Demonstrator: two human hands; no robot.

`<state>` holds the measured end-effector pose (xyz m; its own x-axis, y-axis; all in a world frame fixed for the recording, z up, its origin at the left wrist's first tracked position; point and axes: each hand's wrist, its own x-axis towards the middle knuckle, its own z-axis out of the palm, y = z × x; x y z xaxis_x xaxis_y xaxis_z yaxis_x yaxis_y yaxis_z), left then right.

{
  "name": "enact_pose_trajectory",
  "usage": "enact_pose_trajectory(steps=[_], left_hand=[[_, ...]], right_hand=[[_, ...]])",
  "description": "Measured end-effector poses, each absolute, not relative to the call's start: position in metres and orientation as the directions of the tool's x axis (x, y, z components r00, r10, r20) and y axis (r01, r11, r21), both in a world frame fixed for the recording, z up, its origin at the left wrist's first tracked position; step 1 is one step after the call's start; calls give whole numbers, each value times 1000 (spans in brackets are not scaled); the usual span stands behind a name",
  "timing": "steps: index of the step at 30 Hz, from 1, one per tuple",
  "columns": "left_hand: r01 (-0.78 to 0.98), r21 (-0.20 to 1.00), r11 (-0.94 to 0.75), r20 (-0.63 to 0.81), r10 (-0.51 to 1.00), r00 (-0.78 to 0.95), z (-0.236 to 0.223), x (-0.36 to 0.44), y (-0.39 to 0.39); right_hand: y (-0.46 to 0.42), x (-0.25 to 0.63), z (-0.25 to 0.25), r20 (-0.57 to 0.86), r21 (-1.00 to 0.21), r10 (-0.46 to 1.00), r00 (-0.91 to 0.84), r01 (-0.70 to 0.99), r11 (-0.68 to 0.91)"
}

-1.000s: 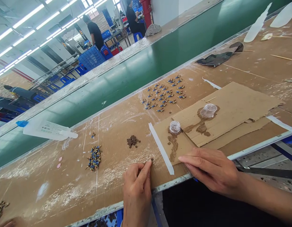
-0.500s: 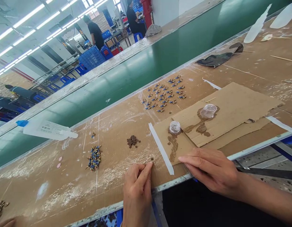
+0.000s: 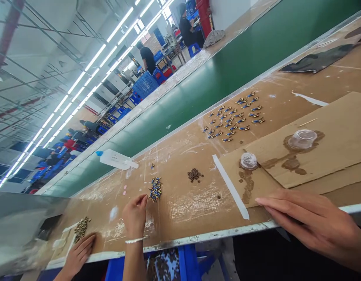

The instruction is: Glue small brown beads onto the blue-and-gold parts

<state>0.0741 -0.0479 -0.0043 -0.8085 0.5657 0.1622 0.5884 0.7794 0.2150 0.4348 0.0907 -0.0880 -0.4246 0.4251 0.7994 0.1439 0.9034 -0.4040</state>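
Note:
My left hand (image 3: 135,217), with a white band at the wrist, has thumb and forefinger pinched at the left edge of a heap of tiny blue-and-yellow figures (image 3: 155,189). Whatever is between those fingertips is too small to make out. Over the front edge of the cardboard sheet, my right hand (image 3: 312,222) keeps its fingers pressed together; anything in them is hidden. A single small brown ring (image 3: 218,197) lies between my hands, and a pile of such brown pieces (image 3: 194,175) is behind it. Several more figures (image 3: 233,117) are spread out in rows farther back.
Two small clear cups (image 3: 248,160) stand on wet-stained cardboard (image 3: 338,128), beside a white tape strip (image 3: 230,186). A bottle with a blue cap (image 3: 117,159) lies on its side. Another person's hand (image 3: 80,251) is by a pile of small pieces (image 3: 82,229). A green belt (image 3: 198,93) runs behind.
My left hand has moved left from the lone brown ring to the heap of figures. The view has swung left, bringing another person's hand into sight. My right hand stays by the cardboard edge.

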Motion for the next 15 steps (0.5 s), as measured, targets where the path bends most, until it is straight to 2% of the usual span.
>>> enact_pose_trajectory(steps=[4, 9, 15], left_hand=[[613, 223, 758, 81, 612, -786, -1, 49, -27], [661, 230, 714, 108, 656, -747, 3, 39, 13], [673, 205, 710, 93, 671, -736, 1, 34, 50]], right_hand=[[91, 434, -88, 825, -377, 408, -392, 155, 913], [92, 434, -87, 797, -377, 410, -443, 166, 911], [93, 434, -89, 811, -322, 381, -445, 205, 924]])
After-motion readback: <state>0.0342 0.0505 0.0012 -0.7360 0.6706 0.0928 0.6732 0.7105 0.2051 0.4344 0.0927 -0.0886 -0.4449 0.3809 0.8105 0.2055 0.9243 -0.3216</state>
